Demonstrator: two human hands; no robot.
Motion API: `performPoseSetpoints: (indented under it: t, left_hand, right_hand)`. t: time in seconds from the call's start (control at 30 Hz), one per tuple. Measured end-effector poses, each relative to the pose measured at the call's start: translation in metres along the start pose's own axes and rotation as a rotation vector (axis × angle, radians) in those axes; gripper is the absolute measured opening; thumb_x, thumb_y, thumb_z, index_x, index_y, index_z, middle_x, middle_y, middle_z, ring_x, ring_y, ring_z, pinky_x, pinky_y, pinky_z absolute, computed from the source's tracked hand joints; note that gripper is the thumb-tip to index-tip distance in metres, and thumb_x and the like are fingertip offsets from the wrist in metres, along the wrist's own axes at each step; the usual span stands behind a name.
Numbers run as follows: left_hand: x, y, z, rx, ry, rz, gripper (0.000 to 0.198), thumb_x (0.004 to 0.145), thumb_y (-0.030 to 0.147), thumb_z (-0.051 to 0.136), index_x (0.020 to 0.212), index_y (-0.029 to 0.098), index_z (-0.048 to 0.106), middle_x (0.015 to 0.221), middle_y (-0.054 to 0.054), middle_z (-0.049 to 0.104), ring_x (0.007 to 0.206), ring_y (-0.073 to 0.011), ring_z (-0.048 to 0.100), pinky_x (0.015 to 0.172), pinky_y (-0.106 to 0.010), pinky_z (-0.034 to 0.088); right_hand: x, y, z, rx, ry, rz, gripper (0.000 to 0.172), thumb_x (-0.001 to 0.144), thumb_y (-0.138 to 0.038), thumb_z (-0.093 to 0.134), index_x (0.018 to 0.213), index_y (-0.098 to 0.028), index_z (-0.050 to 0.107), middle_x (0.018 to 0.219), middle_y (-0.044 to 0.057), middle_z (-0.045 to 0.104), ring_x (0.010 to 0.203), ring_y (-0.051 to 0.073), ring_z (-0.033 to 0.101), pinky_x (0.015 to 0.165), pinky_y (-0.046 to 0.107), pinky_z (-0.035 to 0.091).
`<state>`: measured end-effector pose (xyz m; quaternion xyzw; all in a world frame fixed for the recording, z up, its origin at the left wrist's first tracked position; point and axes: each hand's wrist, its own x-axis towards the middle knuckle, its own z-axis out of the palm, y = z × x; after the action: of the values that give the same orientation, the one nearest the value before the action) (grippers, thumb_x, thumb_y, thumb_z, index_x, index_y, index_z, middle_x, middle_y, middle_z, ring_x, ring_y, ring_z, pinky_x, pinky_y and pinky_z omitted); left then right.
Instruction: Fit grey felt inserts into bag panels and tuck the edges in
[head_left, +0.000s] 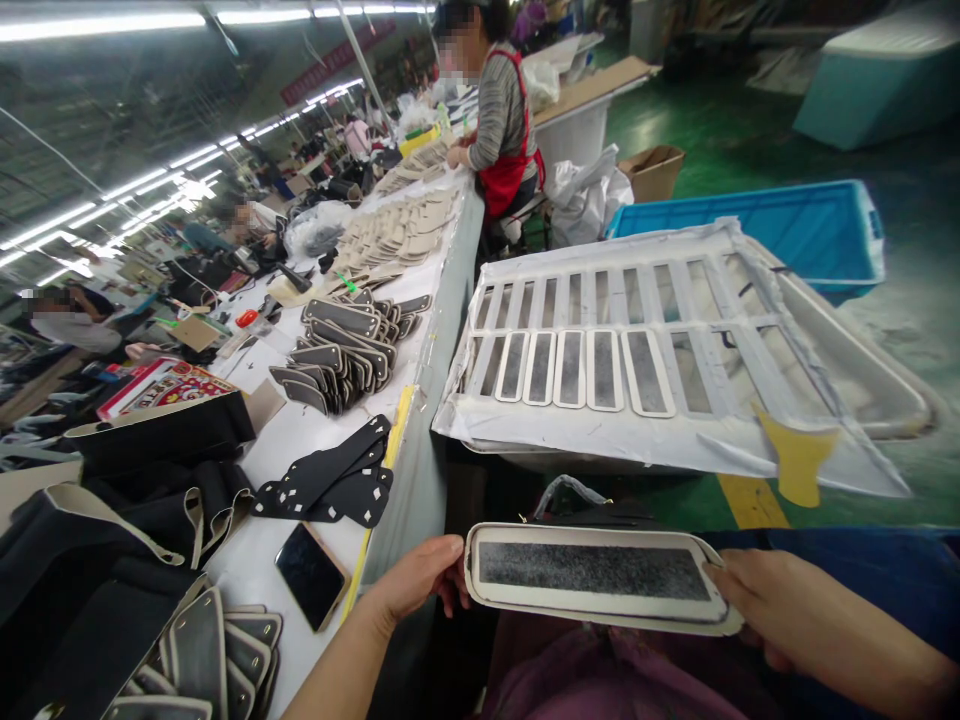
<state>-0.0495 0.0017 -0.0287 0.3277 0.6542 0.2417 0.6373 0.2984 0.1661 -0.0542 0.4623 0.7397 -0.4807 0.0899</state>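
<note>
Beside the white table (279,432), your left hand (426,578) and right hand (772,605) are gripping a long, cream-edged, dark grey piece (596,572) by its ends.

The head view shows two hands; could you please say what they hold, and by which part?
A pale-rimmed panel with a dark centre, held by its short ends: left hand at one, right hand at the other.

"Any room on the table (261,445)?"
"A bare patch between black cloth (165,435) and black strips (330,475); the phone (311,577) blocks its near side."
"Over the rack (570,432)?"
"Open above its frames (570,370); a gray loop (577,484) stands between rack and panel (596,574)."
</note>
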Motion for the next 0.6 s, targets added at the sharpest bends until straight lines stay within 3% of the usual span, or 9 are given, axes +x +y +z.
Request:
performPoseSetpoints:
  t: [0.2,0.4,0.47,0.6]
  left_hand:
    - [0.019,-0.020,0.005,-0.019,0.108,0.017,0.053,0.070,0.068,0.054,0.066,0.016,0.043,0.049,0.001,0.052,0.041,-0.0104,0.050,0.039,-0.019,0.036]
    - [0.016,-0.019,0.022,0.083,0.315,0.065,0.052,0.075,0.068,0.046,0.060,0.019,0.035,0.046,0.007,0.035,0.039,-0.0078,0.036,0.037,-0.020,0.028]
    - [0.009,-0.020,0.023,0.181,0.355,0.109,0.050,0.079,0.063,0.044,0.058,0.019,0.034,0.049,0.007,0.032,0.045,-0.0088,0.037,0.043,-0.021,0.029]
    - [0.005,-0.024,0.019,0.770,0.598,0.206,0.042,0.083,0.054,0.044,0.059,0.020,0.040,0.055,0.004,0.042,0.053,-0.0139,0.045,0.055,-0.027,0.037]
  right_hand:
    - [-0.007,-0.010,-0.004,0.037,-0.061,0.081,0.034,0.089,-0.027,0.028,0.072,-0.016,0.056,0.061,0.009,0.060,0.044,0.016,0.058,0.036,0.019,0.037]
    - [-0.008,-0.015,-0.006,0.054,-0.040,0.085,0.040,0.091,-0.037,0.026,0.069,-0.016,0.052,0.061,0.009,0.061,0.046,0.015,0.058,0.041,0.020,0.042]
    - [-0.013,-0.018,-0.007,0.106,-0.056,0.109,0.045,0.093,-0.041,0.022,0.073,-0.015,0.052,0.058,0.008,0.061,0.048,0.015,0.059,0.042,0.019,0.043]
    - [-0.026,-0.023,-0.010,0.128,-0.052,0.084,0.037,0.091,-0.042,0.030,0.074,-0.014,0.048,0.058,0.007,0.061,0.049,0.015,0.060,0.042,0.018,0.043]
